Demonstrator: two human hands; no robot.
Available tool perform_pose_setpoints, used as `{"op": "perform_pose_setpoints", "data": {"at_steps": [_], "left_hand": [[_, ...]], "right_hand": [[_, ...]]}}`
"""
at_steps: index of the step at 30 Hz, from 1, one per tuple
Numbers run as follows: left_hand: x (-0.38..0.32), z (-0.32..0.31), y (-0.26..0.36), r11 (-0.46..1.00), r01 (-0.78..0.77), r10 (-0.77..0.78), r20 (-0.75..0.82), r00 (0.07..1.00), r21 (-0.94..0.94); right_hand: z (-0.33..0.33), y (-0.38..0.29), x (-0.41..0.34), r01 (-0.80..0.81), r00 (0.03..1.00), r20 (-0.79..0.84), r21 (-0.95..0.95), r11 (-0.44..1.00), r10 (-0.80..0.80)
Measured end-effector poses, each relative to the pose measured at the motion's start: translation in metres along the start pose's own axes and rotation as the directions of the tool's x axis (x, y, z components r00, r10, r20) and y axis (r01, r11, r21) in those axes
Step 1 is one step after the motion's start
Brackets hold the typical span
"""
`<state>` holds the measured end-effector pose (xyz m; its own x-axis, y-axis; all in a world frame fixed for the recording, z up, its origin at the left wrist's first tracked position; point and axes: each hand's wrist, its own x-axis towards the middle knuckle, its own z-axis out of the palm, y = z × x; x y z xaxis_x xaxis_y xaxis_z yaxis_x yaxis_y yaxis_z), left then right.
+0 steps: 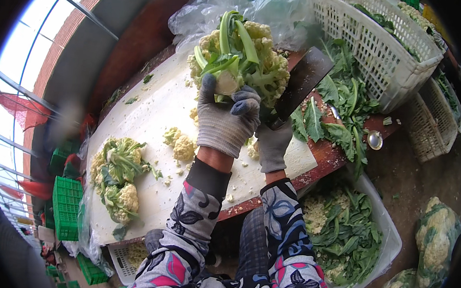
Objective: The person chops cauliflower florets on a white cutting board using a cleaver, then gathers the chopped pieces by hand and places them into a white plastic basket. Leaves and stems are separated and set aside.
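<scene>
A large head of cauliflower (266, 62) with green leaf stalks and a pale cut stem end is held up over the white cutting board (136, 109). Gripping it near the stem is my left hand (229, 116), in a grey knit glove with blue fingertips. My right hand (274, 145), also gloved, is closed around the handle of a cleaver (305, 81), whose broad dark blade stands at the right side of the head; the handle is mostly hidden. Small florets (184, 146) lie on the board below. Leafy cauliflower pieces (120, 168) rest at the board's left end.
White plastic crates (384, 66) stand at the upper right beside loose leaves (349, 112) and a shiny round metal object (375, 140). Clear plastic bags (281, 13) lie behind. A tub of trimmings (386, 239) stands below right, bagged cauliflowers (434, 238) beyond, green crates (66, 208) left.
</scene>
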<state>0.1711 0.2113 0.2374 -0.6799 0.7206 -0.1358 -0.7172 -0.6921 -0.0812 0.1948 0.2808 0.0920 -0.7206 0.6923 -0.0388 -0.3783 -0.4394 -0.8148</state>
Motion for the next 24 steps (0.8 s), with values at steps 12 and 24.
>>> {"op": "perform_pose_setpoints", "data": {"at_steps": [12,24], "left_hand": [[-0.065,-0.021,0.069,0.911,-0.108,0.179,-0.145,0.973,0.397],[-0.258,-0.112,0.113,0.563,-0.411,0.552,0.045,0.833,0.717]], "right_hand": [[-0.067,-0.029,0.033,0.038,0.997,0.003,-0.875,0.482,-0.073],[-0.033,-0.011,-0.053,0.266,0.959,0.224,-0.501,0.824,-0.174]]}}
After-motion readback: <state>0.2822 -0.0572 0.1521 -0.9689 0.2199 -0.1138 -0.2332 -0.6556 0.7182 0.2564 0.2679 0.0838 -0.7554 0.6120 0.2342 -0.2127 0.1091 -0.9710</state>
